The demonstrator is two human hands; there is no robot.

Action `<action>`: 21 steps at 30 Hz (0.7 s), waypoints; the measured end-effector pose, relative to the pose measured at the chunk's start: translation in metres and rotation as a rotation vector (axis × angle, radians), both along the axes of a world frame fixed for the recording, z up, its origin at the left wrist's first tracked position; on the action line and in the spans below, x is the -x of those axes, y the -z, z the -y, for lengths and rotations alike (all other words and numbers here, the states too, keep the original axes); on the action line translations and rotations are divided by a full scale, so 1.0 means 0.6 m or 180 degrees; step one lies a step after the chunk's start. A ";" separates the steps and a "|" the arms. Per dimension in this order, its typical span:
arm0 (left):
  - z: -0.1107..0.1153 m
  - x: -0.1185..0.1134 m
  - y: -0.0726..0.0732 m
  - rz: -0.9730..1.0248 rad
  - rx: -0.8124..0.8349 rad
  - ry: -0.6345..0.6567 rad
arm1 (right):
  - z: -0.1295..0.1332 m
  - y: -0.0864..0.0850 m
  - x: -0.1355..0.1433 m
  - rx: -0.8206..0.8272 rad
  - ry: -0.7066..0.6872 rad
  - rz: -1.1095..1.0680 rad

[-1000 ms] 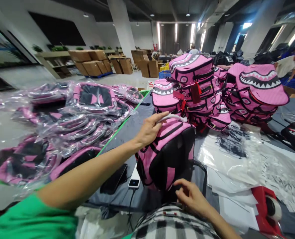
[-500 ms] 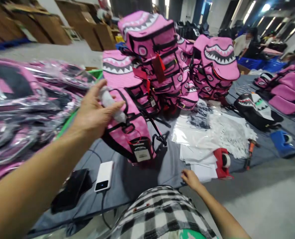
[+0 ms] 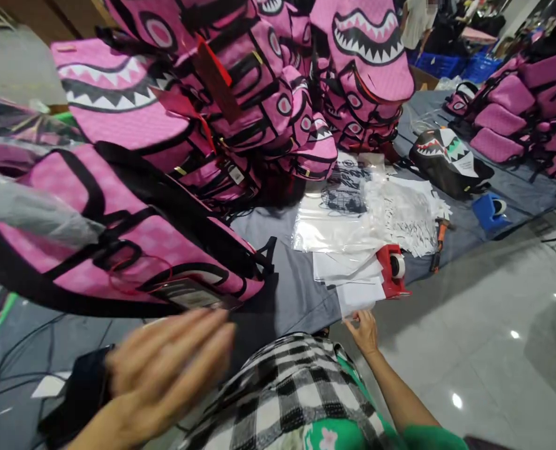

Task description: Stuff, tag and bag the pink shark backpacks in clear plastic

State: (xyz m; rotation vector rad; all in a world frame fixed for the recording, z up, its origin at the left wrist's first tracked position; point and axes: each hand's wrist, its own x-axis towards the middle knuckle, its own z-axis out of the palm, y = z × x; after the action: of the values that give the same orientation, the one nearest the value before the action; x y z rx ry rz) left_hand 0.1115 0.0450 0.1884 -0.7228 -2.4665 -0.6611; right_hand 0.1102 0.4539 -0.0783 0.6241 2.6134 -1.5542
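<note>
A pink backpack (image 3: 71, 231) with black straps lies tilted on the grey table cover (image 3: 296, 294), its hang tag (image 3: 188, 294) facing me. My left hand (image 3: 165, 369), blurred, hovers just below the tag with flat fingers and holds nothing. My right hand (image 3: 364, 331) is at the table's near edge, fingertips touching the lowest sheet of a white paper stack (image 3: 353, 278), beside a red tape dispenser (image 3: 393, 269).
A tall pile of pink shark-mouth backpacks (image 3: 240, 81) fills the back. Clear plastic bags (image 3: 343, 219), a black shark backpack (image 3: 446, 162), a blue dispenser (image 3: 488, 209) and an orange-handled tool (image 3: 439, 240) lie right. More pink bags (image 3: 507, 106) at far right. A black phone (image 3: 78, 394) near my left wrist.
My left hand has let go of the backpack's white handle and dropped below the bag. My view has swung right and closer. My right hand has moved to the paper stack.
</note>
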 end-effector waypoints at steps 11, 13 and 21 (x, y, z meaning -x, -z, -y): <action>-0.167 0.028 0.117 0.2657 -0.0833 0.0940 | 0.016 0.118 -0.009 0.2445 0.1329 0.0817; -0.177 0.030 0.118 0.2878 -0.0933 0.0983 | 0.027 0.121 -0.017 0.2712 0.1469 0.0747; -0.188 0.033 0.127 0.3242 -0.1105 0.1157 | 0.006 0.084 -0.101 0.2594 0.1974 0.0304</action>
State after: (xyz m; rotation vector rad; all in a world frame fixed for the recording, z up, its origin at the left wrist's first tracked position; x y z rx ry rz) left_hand 0.0920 0.1578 0.1125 -0.8215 -2.9321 -1.9300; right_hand 0.1710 0.4501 -0.1286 1.3965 1.5144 -2.4124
